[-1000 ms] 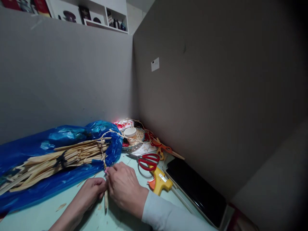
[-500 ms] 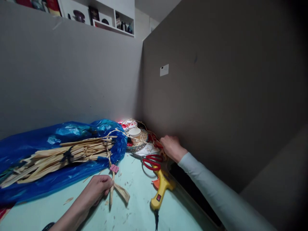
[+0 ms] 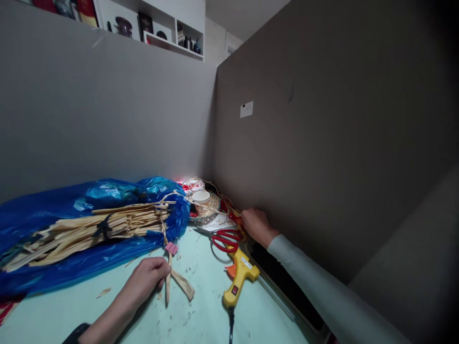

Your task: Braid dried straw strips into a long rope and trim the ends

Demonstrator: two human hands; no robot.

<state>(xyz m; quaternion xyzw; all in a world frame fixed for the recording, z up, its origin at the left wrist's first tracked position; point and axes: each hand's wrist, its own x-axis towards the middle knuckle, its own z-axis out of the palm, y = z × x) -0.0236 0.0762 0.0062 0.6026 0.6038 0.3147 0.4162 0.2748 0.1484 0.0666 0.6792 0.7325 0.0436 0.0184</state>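
My left hand (image 3: 152,276) is closed in a pinch on a dried straw-coloured leaf strip (image 3: 183,285), whose loose ends spread below the fingers. Just above, a pink binder clip (image 3: 171,248) grips the thin plaited length leading up towards the blue bag. My right hand (image 3: 257,225) reaches to the foot of the dark partition, beside red and orange items that are partly covered. Its fingers are mostly hidden, so what it holds cannot be told. Red-handled scissors (image 3: 226,240) lie nearest it, above a yellow glue gun (image 3: 239,278) with a clear glue stick (image 3: 276,298) in its back.
A bundle of dried leaf strips (image 3: 118,225) rests on a blue plastic bag (image 3: 36,210) at the left. A paper cup (image 3: 201,200) stands in a round woven basket (image 3: 204,219) in the corner. Partitions rise behind and at the right. A black tray (image 3: 287,282) lies under my right arm.
The glue gun has turned slightly, so its label and the glue stick now show. My right hand has shifted a little along the partition. My left hand keeps its pinch.
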